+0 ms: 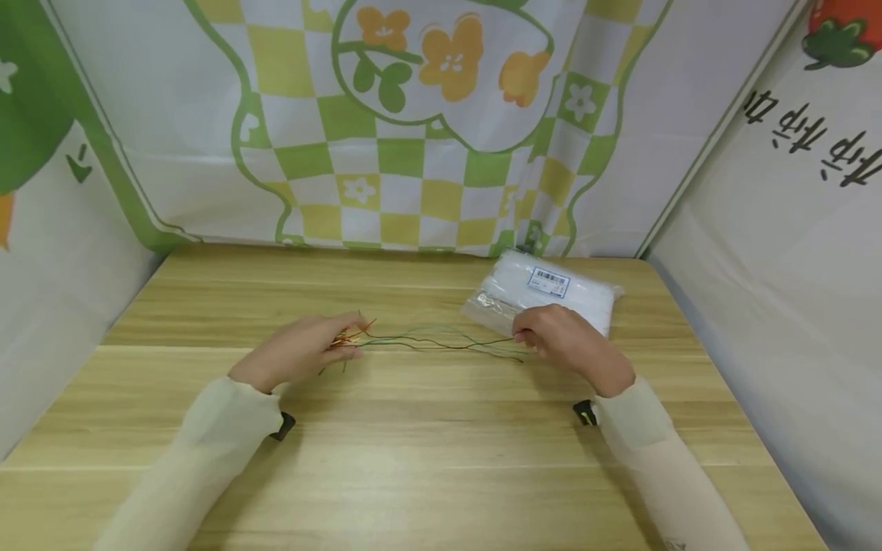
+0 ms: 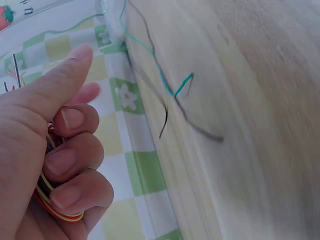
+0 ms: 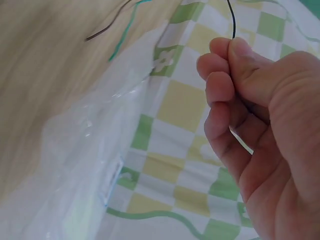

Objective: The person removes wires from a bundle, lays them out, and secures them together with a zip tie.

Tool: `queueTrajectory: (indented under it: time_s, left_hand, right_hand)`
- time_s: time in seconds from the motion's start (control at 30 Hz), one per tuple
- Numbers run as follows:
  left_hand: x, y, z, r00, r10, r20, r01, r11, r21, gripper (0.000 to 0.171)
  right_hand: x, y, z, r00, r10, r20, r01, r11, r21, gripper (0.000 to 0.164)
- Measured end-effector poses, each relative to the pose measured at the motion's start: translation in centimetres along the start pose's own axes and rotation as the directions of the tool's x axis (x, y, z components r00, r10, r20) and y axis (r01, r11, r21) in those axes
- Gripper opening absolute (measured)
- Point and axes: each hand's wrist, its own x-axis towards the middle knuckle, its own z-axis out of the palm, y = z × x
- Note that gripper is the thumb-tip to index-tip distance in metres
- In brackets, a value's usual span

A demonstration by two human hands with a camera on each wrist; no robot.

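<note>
My left hand (image 1: 299, 350) is at the left of the table's middle, its fingers curled round a bundle of thin wires. Red and yellow wires (image 2: 70, 216) show below its fingers in the left wrist view; the rest of the bundle is hidden in the palm. Across on the right, my right hand (image 1: 568, 342) pinches the end of a black wire (image 3: 233, 19) between thumb and fingertips. Black and green strands stretch between the two hands. A teal-green wire (image 2: 159, 69) with a bent tip hangs loose beside a dark one in the left wrist view.
A clear plastic package (image 1: 513, 274) of white contents, with a barcode label (image 1: 549, 282), lies just behind my right hand. The wooden table (image 1: 400, 474) meets a checked green-and-yellow curtain (image 1: 400, 180) at the back. White printed cloth hangs at both sides.
</note>
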Motion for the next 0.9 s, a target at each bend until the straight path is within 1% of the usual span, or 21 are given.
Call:
queueTrajectory:
  time_s: [0.07,0.1,0.17,0.23,0.33,0.43,0.57,0.63,0.73,0.8,0.83,0.9]
  left_hand:
    - [0.7,0.1,0.3,1.0,0.026,0.012,-0.026,0.999,0.024,0.048]
    - [1.0,0.2,0.5,0.999,0.035,0.016,-0.035,0.999,0.031,0.051]
    - [1.5,0.2,0.8,0.999,0.046,0.023,-0.047,0.998,0.042,0.05]
    - [1.9,0.2,1.0,0.998,0.055,0.023,-0.056,0.997,0.05,0.036]
    - [2.2,0.0,1.3,0.997,0.071,0.003,-0.071,0.995,0.072,0.014]
    - [2.1,-0.3,1.4,0.996,0.087,-0.023,-0.084,0.992,0.097,0.007]
    - [1.7,-0.5,1.2,0.991,0.129,-0.047,-0.121,0.983,0.136,0.005]
    - [1.4,-0.6,1.1,0.991,0.119,-0.053,-0.11,0.982,0.152,0.002]
    - [0.8,-0.9,0.9,0.996,0.068,-0.052,-0.059,0.986,0.157,0.002]
    - [0.4,-1.0,0.8,0.999,0.019,-0.049,-0.011,0.988,0.156,0.001]
    - [0.2,-1.0,0.8,0.999,0.005,-0.052,0.003,0.987,0.162,0.001]
    - [-0.1,-1.1,0.7,0.998,-0.001,-0.059,0.012,0.982,0.186,0.001]
  right_hand:
    - [0.0,-0.3,-0.2,1.0,-0.026,-0.011,0.026,1.0,0.016,0.012]
    - [-0.1,-0.4,-0.2,0.999,-0.037,-0.018,0.038,0.999,0.02,0.012]
    - [-0.1,-0.6,-0.3,0.998,-0.057,-0.035,0.058,0.998,0.026,0.01]
    - [-0.1,-0.8,-0.5,0.996,-0.073,-0.053,0.074,0.997,0.024,0.008]
    - [-0.1,-0.7,-0.7,0.993,-0.088,-0.082,0.089,0.996,0.018,0.01]
    - [-0.2,-0.3,-0.8,0.992,-0.073,-0.101,0.075,0.997,0.018,0.014]
    - [-0.3,0.3,-0.6,0.997,-0.003,-0.076,0.004,1.0,0.022,0.02]
    - [-0.4,0.6,-0.4,0.997,0.043,-0.057,-0.042,0.999,0.012,0.022]
    - [-0.5,1.1,0.0,0.994,0.098,-0.041,-0.099,0.995,-0.011,0.023]
    - [-0.6,1.4,0.4,0.992,0.121,-0.036,-0.122,0.992,-0.033,0.024]
    - [-0.6,1.5,0.6,0.991,0.127,-0.034,-0.129,0.991,-0.045,0.024]
    - [-0.5,1.7,0.9,0.991,0.131,-0.028,-0.132,0.989,-0.062,0.025]
